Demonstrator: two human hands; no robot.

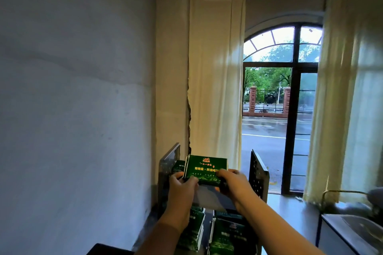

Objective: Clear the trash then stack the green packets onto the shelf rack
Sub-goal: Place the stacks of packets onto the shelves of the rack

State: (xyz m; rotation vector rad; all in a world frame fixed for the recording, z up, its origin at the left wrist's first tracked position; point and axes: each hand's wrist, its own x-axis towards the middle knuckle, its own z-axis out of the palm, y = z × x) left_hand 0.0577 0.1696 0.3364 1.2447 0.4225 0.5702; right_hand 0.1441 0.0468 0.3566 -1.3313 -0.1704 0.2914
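A green packet (204, 166) with gold lettering is held upright over the top level of a dark metal shelf rack (258, 176). My left hand (182, 184) grips its lower left corner and my right hand (232, 180) grips its lower right edge. Behind its left side stands another green packet (178, 166), partly hidden. On a lower shelf, more green packets (226, 236) stand in rows below my forearms. No trash is in view.
A white wall (72, 99) runs close along the rack's left side. Cream curtains (215, 80) frame an arched window (275, 99) behind the rack. A grey box-like surface (350, 232) sits at the lower right.
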